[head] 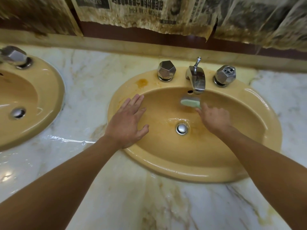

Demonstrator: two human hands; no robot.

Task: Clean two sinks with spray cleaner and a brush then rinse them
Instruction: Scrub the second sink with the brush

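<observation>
- The left hand (127, 120) is released: its fingers are straight and spread, and it lies flat, palm down, on the left rim of the nearer sink (182, 171).
- The right hand (216, 119) reaches into the basin and grips a green brush (190, 103) by its near end.
- The brush sits against the back wall of the basin, just under the tap (196, 80). It is blurred, so its bristles are hard to make out.
- This sink is set in the marble table (93, 77), close to the table's back edge and towards its right side.
- A faceted metal knob (166, 70) stands left of the tap and a second knob (225, 75) stands right of it.
- Water ripples round the drain plug (182, 128) at the bottom of the basin, between the two hands.
- An orange stain (142, 82) marks the rim just beyond the left hand's fingertips.
- The other sink (49, 103) lies at the table's left edge, partly cut off, with its own drain (18, 112) and one knob (14, 55) showing.
- A wet patch (71, 141) glistens on the table between the two sinks.
- Stained newspaper sheets (141, 12) hang on the wall behind the table's back edge.
</observation>
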